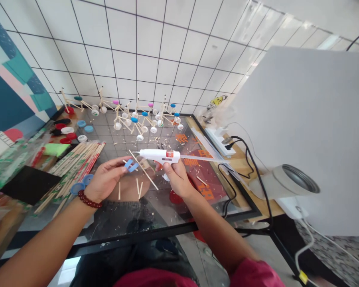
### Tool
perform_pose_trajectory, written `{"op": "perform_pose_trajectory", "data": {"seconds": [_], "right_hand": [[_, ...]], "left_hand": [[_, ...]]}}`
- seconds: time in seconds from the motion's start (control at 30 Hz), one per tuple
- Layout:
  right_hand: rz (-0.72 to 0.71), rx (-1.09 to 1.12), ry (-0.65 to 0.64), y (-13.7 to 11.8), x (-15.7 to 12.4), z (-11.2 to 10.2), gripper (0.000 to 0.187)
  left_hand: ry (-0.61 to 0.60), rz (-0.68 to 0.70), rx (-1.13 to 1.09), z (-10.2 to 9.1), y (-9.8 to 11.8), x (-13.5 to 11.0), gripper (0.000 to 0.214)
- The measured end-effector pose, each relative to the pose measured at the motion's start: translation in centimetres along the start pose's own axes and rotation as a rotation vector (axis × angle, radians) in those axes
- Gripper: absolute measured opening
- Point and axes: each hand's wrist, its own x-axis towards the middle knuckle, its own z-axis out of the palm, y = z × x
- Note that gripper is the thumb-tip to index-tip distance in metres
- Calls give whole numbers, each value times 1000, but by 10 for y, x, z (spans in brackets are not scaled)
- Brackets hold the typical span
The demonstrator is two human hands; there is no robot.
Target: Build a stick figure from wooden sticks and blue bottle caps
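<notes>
My left hand (106, 179) pinches a small blue plastic piece (131, 166) at its fingertips, and a thin wooden stick (143, 170) crosses close beside it. My right hand (178, 179) grips a white hot glue gun (160, 156), with a long translucent glue stick (197, 158) running out of its rear. The gun's nozzle points left, towards the blue piece. Short wooden sticks (139, 190) lie below the hands on the glass tabletop (113, 227). A red bead bracelet (89, 199) circles my left wrist.
Several stick-and-bottle-cap models (134, 119) stand at the table's far side. A bundle of wooden sticks (74, 171) and blue caps (77, 188) lie left. A power strip (219, 141), black cables (251, 167) and a large white board (299, 119) are right.
</notes>
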Motion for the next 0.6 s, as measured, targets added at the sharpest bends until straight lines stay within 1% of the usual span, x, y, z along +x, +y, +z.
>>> {"op": "perform_pose_trajectory", "data": {"seconds": [0.1, 0.23, 0.4, 0.6], "right_hand": [[-69, -129, -20, 2, -4, -5, 44], [-133, -233, -41, 5, -6, -6, 38], [-160, -263, -48, 7, -7, -6, 35], [-175, -264, -37, 8, -8, -7, 32]], "left_hand": [[-11, -16, -57, -4, 0, 2, 41], [-50, -51, -101, -13, -1, 6, 33], [-106, -78, -142, -21, -5, 9, 28], [-105, -83, -131, -18, -4, 7, 28]]}}
